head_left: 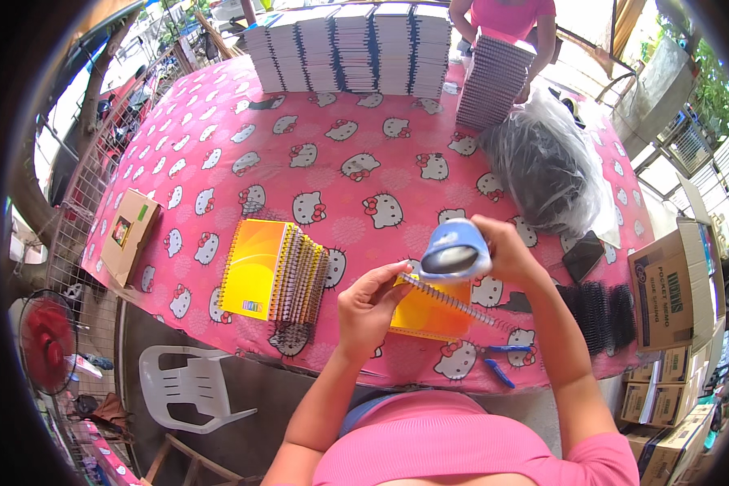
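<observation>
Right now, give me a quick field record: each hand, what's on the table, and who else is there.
left hand: holds orange spiral notebook by its coil edge
right hand: grip on blue handheld tool, pressed at the coil
table: pink cartoon-cat cloth
left of hands: stack of orange notebooks
right side: black coils, plastic bag
far edge: notebook stacks
other person: at far side

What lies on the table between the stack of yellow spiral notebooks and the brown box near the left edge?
Head view: only bare pink patterned tablecloth lies between the stack of yellow spiral notebooks and the brown box.
</observation>
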Action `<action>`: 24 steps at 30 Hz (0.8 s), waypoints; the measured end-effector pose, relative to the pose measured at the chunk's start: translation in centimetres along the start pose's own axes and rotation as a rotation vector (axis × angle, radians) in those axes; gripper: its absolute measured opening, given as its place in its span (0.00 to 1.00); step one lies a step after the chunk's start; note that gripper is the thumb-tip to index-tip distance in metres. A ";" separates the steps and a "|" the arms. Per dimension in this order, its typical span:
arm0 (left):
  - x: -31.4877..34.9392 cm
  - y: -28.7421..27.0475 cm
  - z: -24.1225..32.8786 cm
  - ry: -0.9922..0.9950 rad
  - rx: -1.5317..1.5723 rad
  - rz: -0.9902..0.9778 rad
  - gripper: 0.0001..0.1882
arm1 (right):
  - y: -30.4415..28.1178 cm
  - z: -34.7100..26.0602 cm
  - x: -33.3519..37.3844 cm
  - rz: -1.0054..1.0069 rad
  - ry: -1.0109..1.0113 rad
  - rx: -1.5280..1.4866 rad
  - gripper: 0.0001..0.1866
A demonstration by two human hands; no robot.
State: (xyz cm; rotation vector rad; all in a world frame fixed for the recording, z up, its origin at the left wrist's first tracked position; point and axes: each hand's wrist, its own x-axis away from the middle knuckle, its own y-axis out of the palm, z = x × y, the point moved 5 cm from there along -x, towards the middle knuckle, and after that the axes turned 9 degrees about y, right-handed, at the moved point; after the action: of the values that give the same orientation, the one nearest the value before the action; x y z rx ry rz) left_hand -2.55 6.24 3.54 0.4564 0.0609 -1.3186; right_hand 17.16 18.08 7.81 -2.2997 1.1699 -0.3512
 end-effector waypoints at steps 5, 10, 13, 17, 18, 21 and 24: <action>0.7 -1.4 -0.4 0.024 -0.021 -0.048 0.16 | 1.2 0.1 0.7 -0.039 -0.017 -0.184 0.23; -0.1 1.1 0.8 0.114 0.196 -0.064 0.11 | -0.4 14.9 4.7 0.383 0.330 0.697 0.31; 0.3 1.0 1.5 0.285 0.016 -0.153 0.16 | 2.5 8.5 8.3 0.465 0.093 0.791 0.32; 2.6 4.4 8.7 0.728 -0.438 -0.193 0.14 | 7.0 7.0 18.8 0.258 0.402 0.514 0.31; 3.6 4.7 7.4 0.736 -0.480 -0.266 0.14 | 8.4 6.4 20.4 0.296 0.370 0.618 0.31; 5.1 4.8 3.5 0.609 -0.584 -0.413 0.14 | 10.5 7.1 23.0 0.349 0.366 0.732 0.29; 5.3 4.5 3.6 0.471 -0.493 -0.187 0.12 | 8.4 7.4 22.2 0.343 0.500 0.181 0.26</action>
State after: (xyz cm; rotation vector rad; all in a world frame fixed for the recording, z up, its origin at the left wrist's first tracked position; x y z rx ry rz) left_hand 2.26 0.91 6.51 0.3329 0.8192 -1.2979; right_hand 28.01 -1.34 -3.25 -1.8592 1.6627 -0.8921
